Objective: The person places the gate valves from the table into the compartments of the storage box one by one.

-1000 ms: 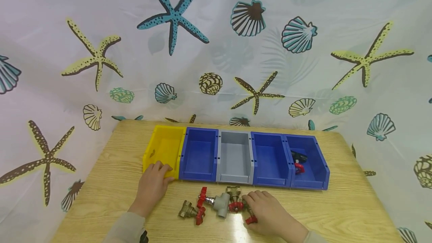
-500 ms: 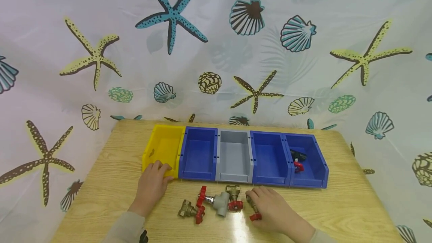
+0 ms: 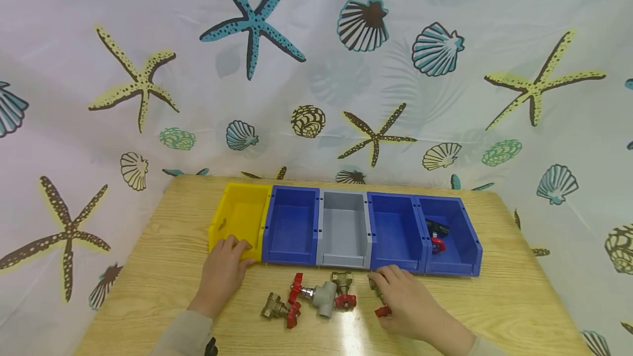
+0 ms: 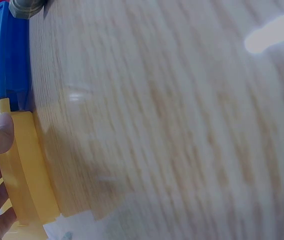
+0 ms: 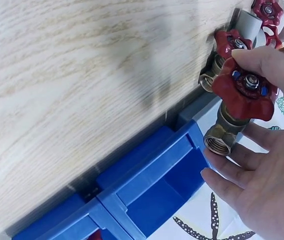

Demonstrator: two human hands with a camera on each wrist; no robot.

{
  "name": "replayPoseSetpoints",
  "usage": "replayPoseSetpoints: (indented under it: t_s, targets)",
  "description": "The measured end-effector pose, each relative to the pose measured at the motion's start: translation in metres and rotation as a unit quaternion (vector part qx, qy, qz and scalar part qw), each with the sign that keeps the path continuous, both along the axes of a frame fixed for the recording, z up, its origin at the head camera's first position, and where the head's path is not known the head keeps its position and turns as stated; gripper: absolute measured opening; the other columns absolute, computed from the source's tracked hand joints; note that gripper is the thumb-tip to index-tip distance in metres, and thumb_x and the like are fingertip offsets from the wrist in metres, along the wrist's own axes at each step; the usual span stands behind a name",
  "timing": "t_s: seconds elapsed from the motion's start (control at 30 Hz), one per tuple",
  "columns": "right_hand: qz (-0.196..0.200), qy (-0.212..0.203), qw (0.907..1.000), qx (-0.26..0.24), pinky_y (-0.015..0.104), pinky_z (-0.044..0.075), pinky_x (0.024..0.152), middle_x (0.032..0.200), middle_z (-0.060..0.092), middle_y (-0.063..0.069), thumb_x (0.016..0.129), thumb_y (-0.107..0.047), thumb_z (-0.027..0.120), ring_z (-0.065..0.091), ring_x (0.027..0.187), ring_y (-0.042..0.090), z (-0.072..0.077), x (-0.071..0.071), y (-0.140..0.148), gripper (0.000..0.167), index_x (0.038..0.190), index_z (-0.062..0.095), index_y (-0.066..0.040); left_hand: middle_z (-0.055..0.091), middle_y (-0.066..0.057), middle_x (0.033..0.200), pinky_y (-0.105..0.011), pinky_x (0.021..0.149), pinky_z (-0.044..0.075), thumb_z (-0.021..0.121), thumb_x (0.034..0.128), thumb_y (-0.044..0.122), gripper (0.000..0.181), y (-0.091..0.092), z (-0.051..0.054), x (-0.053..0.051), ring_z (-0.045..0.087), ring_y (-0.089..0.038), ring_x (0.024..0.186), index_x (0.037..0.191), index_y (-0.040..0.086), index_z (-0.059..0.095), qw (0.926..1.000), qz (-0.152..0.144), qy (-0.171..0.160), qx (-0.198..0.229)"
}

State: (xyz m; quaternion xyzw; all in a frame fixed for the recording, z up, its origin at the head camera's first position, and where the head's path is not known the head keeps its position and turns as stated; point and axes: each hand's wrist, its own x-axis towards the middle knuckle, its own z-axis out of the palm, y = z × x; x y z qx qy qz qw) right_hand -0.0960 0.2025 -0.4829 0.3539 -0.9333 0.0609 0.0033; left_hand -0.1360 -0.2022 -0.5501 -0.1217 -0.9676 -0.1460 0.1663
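Note:
In the right wrist view my right hand [image 5: 267, 170] holds a brass gate valve [image 5: 229, 125] with a red handwheel; the thumb lies on the wheel and the fingers reach under the body. The head view shows this right hand [image 3: 410, 306] just in front of the blue bins, covering part of the valve. At the far left my left hand [image 3: 222, 271] grips the front edge of the yellow bin [image 3: 228, 194]. Its thumb [image 4: 3, 135] presses one side of the edge and the fingers curl over the other.
Two brass valves [image 3: 273, 307] [image 3: 342, 281] and a grey plastic valve [image 3: 323, 298] with red handwheels lie on the wooden table [image 3: 504, 312]. A grey bin [image 3: 344, 261] stands among blue bins [image 3: 292, 257]. The rightmost blue bin [image 3: 460, 271] contains a black-bodied red-handled valve [image 3: 437, 232].
My right hand has moved right with the brass valve, away from the other valves and slightly toward the bins. The left hand stays on the yellow bin.

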Motion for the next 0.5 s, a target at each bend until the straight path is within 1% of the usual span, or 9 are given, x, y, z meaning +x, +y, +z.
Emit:
replayPoseSetpoints:
  t_s: [0.3,0.5]
  targets:
    - [-0.009,0.022,0.9997,-0.009,0.045,0.052,0.086,0.109,0.058,0.005,0.065,-0.031,0.089,0.056,0.101,0.024,0.012,-0.003,0.007,0.070,0.122,0.059,-0.004,0.051,-0.005,0.087,-0.033,0.064,0.045,0.083,0.0821,0.022,0.028,-0.002,-0.002,0.000,0.051,-0.024,0.077,0.102,0.009,0.067,0.9999,-0.005,0.012,0.004]
    - [-0.002,0.045,0.9990,-0.003,0.043,0.052,0.081,0.107,0.059,0.007,0.062,-0.031,0.089,0.057,0.098,0.025,0.020,-0.008,0.011,0.071,0.120,0.059,-0.002,0.051,-0.004,0.086,-0.033,0.063,0.044,0.083,0.0820,0.022,0.027,-0.003,-0.003,0.000,0.050,-0.023,0.076,0.101,0.009,0.068,0.9998,-0.008,0.015,0.004]
